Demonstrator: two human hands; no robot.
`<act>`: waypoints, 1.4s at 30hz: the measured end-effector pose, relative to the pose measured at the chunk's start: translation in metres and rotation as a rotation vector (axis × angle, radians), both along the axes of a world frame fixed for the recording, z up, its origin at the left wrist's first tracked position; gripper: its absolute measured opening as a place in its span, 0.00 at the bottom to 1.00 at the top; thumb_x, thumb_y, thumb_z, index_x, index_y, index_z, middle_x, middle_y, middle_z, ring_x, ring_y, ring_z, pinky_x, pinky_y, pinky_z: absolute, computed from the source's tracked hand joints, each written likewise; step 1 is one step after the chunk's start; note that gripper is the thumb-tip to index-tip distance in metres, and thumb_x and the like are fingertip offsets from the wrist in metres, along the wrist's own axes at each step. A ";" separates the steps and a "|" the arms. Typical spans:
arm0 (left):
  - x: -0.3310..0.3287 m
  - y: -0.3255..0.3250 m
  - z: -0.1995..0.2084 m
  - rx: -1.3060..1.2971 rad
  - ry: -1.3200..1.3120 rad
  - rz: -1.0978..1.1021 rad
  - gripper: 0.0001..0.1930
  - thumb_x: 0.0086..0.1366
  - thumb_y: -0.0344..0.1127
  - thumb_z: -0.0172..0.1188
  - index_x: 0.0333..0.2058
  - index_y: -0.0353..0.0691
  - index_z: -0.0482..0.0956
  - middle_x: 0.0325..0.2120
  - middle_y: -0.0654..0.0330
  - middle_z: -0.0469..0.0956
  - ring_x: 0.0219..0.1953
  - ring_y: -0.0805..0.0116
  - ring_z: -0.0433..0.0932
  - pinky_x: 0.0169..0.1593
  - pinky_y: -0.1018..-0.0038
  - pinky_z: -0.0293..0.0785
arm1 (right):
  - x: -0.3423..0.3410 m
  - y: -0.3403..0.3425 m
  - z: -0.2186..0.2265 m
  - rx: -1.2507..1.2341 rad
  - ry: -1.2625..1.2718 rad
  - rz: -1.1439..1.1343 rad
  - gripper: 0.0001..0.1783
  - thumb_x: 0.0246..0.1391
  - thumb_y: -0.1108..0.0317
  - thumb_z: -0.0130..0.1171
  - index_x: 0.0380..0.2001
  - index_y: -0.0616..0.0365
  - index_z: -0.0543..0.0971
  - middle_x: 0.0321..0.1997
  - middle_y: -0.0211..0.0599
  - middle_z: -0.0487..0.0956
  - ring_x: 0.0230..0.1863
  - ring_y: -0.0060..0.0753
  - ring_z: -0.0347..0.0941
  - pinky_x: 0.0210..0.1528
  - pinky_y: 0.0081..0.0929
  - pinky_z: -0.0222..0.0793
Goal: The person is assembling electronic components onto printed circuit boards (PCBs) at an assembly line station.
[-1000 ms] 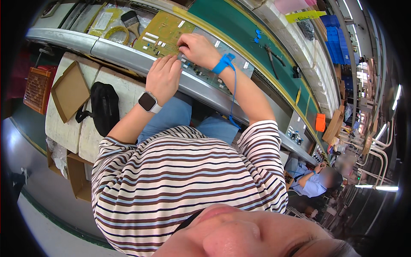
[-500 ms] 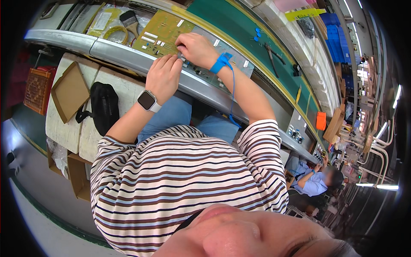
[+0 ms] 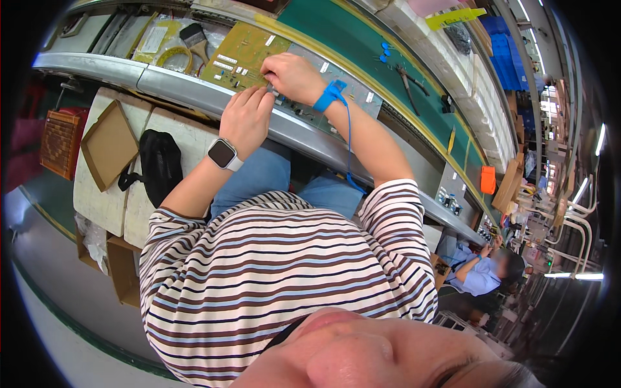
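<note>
My left hand (image 3: 248, 113) wears a watch with a white band at its wrist. Its fingers are bent and drawn together at the near edge of a yellow-brown circuit board (image 3: 249, 40). Just beyond it, my right hand (image 3: 294, 76) reaches in from the right, fingertips pinched low over the board. A blue wrist strap (image 3: 330, 96) with a blue cord circles the right wrist. The two sets of fingertips almost meet, and whatever they hold is too small and hidden to name. White connectors and small parts stand on the board. A greyer board (image 3: 349, 87) adjoins it on the right.
A metal rail (image 3: 187, 90) runs along the near side. Beyond the boards lie pliers (image 3: 407, 87) on a green surface. At the left are a brush (image 3: 194, 40), a tape roll (image 3: 173, 58), a cardboard tray (image 3: 108, 145) and a black bag (image 3: 160, 168). A co-worker (image 3: 475, 271) sits far right.
Both hands stay at nearly the same spot on the board, with the right fingers shifted only slightly. The whole view has tilted a little.
</note>
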State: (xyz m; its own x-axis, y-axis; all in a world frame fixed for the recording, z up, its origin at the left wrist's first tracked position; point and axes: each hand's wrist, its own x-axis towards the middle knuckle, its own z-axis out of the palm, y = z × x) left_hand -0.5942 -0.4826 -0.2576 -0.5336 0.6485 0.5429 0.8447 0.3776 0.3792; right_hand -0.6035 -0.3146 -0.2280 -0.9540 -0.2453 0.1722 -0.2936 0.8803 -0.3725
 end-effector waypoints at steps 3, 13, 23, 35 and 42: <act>0.000 0.001 0.001 -0.025 0.004 -0.004 0.08 0.53 0.30 0.52 0.33 0.37 0.71 0.37 0.55 0.76 0.44 0.59 0.73 0.47 0.67 0.68 | -0.001 0.001 0.001 0.018 -0.037 0.010 0.05 0.44 0.71 0.53 0.27 0.58 0.74 0.30 0.39 0.76 0.36 0.43 0.72 0.38 0.36 0.68; -0.001 0.002 0.004 -0.082 0.014 -0.011 0.07 0.53 0.29 0.51 0.32 0.37 0.71 0.37 0.54 0.76 0.44 0.59 0.73 0.47 0.67 0.68 | -0.003 -0.006 0.006 0.140 -0.071 0.033 0.05 0.42 0.71 0.50 0.25 0.58 0.74 0.30 0.41 0.77 0.37 0.45 0.73 0.37 0.39 0.69; -0.004 0.003 0.009 -0.146 -0.023 -0.057 0.10 0.55 0.28 0.52 0.36 0.34 0.71 0.38 0.52 0.75 0.43 0.56 0.73 0.46 0.65 0.69 | 0.000 -0.007 0.004 0.126 -0.115 -0.017 0.06 0.43 0.70 0.50 0.25 0.58 0.74 0.28 0.46 0.77 0.34 0.48 0.74 0.35 0.40 0.70; -0.004 0.001 0.012 -0.141 -0.034 -0.091 0.10 0.54 0.27 0.53 0.36 0.33 0.71 0.36 0.51 0.75 0.41 0.55 0.73 0.44 0.65 0.69 | -0.005 -0.001 -0.004 0.022 -0.135 0.030 0.04 0.42 0.72 0.51 0.24 0.58 0.74 0.25 0.44 0.76 0.32 0.48 0.72 0.32 0.39 0.67; -0.006 0.002 0.013 -0.154 -0.011 -0.104 0.10 0.54 0.27 0.52 0.36 0.34 0.71 0.36 0.52 0.75 0.40 0.55 0.73 0.44 0.65 0.69 | 0.002 -0.008 0.003 0.145 -0.069 -0.008 0.04 0.42 0.71 0.52 0.24 0.56 0.75 0.25 0.42 0.76 0.32 0.46 0.72 0.33 0.38 0.68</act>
State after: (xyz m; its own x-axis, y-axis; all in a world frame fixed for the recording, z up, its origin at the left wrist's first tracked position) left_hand -0.5998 -0.4802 -0.2449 -0.4644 0.7756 0.4275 0.8785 0.3426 0.3328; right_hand -0.6019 -0.3229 -0.2246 -0.9644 -0.2552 0.0692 -0.2644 0.9286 -0.2605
